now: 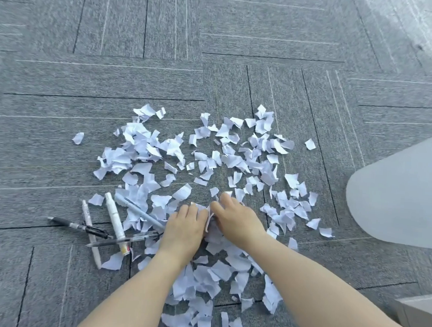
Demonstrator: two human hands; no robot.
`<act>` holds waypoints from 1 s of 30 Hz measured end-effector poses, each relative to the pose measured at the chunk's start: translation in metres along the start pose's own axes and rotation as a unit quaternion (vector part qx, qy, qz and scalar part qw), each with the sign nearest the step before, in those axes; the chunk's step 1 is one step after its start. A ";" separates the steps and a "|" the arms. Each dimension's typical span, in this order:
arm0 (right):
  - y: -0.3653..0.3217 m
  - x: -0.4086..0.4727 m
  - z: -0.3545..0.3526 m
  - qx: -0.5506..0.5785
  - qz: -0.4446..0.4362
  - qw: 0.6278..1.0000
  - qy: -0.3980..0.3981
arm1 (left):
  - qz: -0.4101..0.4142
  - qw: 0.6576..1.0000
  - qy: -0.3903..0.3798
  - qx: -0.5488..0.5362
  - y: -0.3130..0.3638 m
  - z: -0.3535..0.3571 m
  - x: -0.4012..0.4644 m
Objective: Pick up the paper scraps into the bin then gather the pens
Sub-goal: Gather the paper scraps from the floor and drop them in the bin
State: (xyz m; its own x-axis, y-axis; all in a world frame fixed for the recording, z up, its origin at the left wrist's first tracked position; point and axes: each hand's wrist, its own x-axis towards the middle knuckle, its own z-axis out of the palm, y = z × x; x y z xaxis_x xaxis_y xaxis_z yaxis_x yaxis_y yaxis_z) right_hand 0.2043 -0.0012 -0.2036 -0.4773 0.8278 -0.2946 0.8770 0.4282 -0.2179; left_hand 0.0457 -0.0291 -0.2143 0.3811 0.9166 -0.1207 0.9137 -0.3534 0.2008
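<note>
On the grey carpet (113, 86), both of my hands press down side by side into the near middle of the paper scraps (230, 161).

Scraps spread wide across the carpet, beyond my fingers, to both sides and back under my forearms. At the right edge sits a pale rounded object (400, 200), well apart from the scraps. My left hand (184, 228) and right hand (236, 220) lie knuckles up, fingers bent over a small bunch of scraps between them. Several pens (112, 222) lie crossed just left of my left hand, one touching its wrist side.
</note>
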 end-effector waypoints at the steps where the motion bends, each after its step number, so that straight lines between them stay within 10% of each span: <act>1: -0.003 -0.003 -0.003 0.017 0.017 1.000 -0.018 | 0.014 1.000 -0.015 0.004 -0.001 -0.001 0.002; 7: -0.002 -0.023 -0.058 0.174 0.174 0.969 0.013 | -0.029 0.978 -0.084 -0.188 0.038 -0.042 0.032; 12: 0.062 -0.066 -0.171 0.236 0.277 0.893 0.264 | 0.074 0.942 0.078 -0.319 0.124 -0.135 0.113; 18: 0.152 -0.152 -0.282 0.161 0.358 0.774 0.498 | 0.190 0.879 0.092 -0.428 0.272 -0.238 0.191; 25: 0.219 -0.208 -0.296 0.248 0.510 0.669 0.480 | 0.152 0.881 -0.033 -0.448 0.377 -0.251 0.226; 30: 0.245 -0.225 -0.272 0.334 0.574 0.680 0.310 | 0.099 0.889 -0.205 -0.397 0.395 -0.233 0.240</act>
State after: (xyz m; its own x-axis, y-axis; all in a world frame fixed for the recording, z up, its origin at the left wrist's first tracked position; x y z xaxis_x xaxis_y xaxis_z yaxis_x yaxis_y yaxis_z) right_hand 0.5417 0.0156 0.0622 0.7970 0.5608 -0.2242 0.3333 -0.7181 -0.6110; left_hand 0.4653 0.0948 0.0627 0.6913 0.6485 -0.3187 0.4976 -0.1075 0.8607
